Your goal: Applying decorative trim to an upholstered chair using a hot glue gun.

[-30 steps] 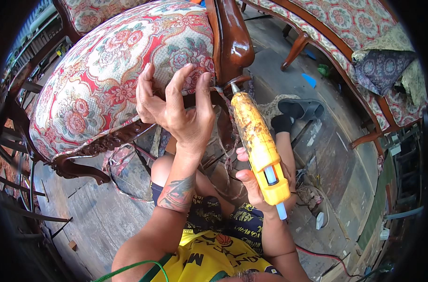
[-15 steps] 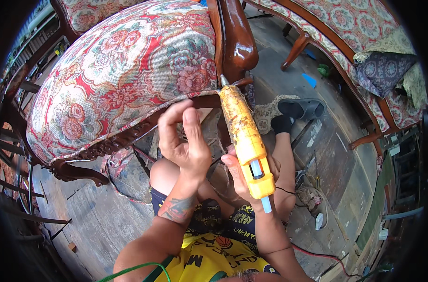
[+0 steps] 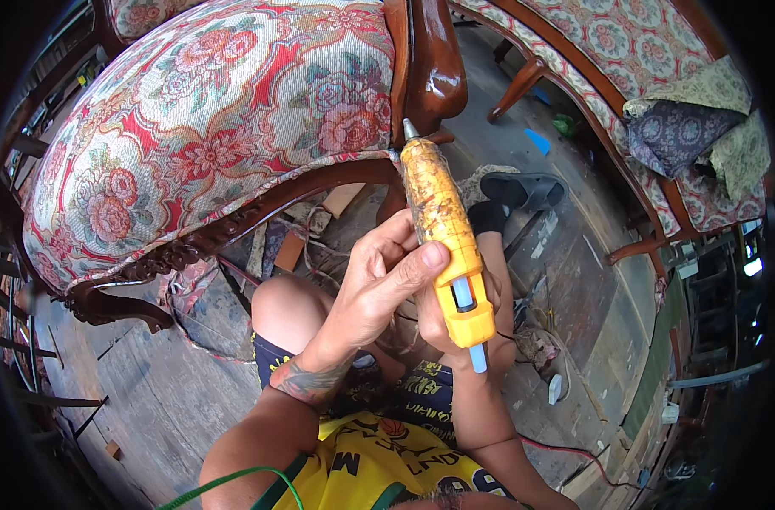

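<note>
A stained yellow hot glue gun [image 3: 442, 200] is held over my lap, its metal nozzle tilted up and away toward the chair's front corner. A pale blue glue stick [image 3: 478, 359] pokes out of its rear end. My right hand [image 3: 434, 321] grips the gun from below, largely hidden behind its body. Against the gun's left side rests my left hand [image 3: 374, 289], thumb lying along the body and fingers curled beside it. Just beyond the nozzle stands an upholstered chair [image 3: 209, 161], floral cloth over the seat and braid along its carved wooden rail.
A matching sofa [image 3: 625, 51] stands at the upper right, with folded cloth [image 3: 693, 132] draped on it. Cloth scraps, cords and wood pieces lie on the worn board floor [image 3: 175, 382]. A red cable [image 3: 566, 450] runs at the lower right. My foot wears a dark slipper [image 3: 536, 191].
My left hand has moved right from its raised, open pose and now grips the glue gun's side. The gun stays in my right hand, and the view has shifted slightly.
</note>
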`<state>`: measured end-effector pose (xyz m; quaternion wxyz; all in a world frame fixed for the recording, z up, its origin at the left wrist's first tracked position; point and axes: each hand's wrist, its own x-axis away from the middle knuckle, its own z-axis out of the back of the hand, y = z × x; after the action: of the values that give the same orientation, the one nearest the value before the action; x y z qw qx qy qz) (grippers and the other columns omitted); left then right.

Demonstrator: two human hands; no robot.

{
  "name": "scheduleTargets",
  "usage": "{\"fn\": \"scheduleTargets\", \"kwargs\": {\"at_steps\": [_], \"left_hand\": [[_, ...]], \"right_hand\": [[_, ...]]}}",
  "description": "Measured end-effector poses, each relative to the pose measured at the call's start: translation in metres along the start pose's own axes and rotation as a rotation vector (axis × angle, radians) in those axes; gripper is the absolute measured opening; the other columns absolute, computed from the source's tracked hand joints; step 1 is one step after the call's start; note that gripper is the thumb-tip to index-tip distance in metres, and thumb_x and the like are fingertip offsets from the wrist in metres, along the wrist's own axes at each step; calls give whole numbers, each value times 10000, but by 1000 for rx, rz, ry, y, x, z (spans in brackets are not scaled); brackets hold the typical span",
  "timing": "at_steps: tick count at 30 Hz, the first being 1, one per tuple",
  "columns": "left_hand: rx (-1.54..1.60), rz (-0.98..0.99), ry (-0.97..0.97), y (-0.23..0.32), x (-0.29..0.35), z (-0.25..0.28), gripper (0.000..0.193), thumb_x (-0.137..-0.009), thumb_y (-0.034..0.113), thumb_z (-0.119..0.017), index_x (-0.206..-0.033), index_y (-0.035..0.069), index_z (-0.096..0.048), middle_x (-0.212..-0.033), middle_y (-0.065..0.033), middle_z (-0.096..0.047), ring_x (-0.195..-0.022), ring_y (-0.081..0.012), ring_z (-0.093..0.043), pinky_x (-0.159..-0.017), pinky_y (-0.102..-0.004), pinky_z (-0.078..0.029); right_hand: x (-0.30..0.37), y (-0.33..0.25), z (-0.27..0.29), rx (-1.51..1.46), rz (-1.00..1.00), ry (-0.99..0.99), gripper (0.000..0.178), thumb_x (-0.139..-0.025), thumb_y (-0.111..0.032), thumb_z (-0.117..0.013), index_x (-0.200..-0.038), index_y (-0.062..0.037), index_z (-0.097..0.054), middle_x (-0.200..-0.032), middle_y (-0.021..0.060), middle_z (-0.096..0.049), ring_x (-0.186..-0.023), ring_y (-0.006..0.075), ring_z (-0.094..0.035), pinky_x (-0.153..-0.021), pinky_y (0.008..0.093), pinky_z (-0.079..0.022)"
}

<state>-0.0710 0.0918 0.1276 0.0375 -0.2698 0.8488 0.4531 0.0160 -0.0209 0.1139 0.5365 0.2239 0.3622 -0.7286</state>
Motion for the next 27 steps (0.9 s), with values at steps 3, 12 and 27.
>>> {"fn": "scheduleTargets", "kwargs": {"at_steps": [3, 12, 27], "left_hand": [[8, 69, 8, -4, 2, 8, 792, -949, 522, -708, -1445, -74, -542, -1372, -199, -660, -1230, -239, -654, -1109, -369, -470], [13, 57, 68, -3, 0, 9, 699, -1022, 466, -636, -1431, -96, -559, -1387, -207, -656, -1224, -227, -658, -1093, -371, -489], [83, 72, 122, 1, -2, 17, 479, -1065, 358, -608, -1313, -48, -664, -1083, -88, -735, -981, -129, -686, -925, -270, -521]], "right_hand": [[-3, -5, -5, -130, 16, 80, 174, -876, -90, -733, -995, -31, -620, -854, 119, -618, -693, 343, -601, -612, 396, -458], [2, 13, -26, -173, 57, 120, 309, -844, -170, -832, -1070, -23, -680, -894, 98, -653, -693, 301, -696, -595, 387, -567], [-6, -2, -32, -211, -34, 104, 306, -832, -122, -799, -1091, -24, -669, -910, 123, -676, -750, 345, -718, -651, 422, -591]]}}
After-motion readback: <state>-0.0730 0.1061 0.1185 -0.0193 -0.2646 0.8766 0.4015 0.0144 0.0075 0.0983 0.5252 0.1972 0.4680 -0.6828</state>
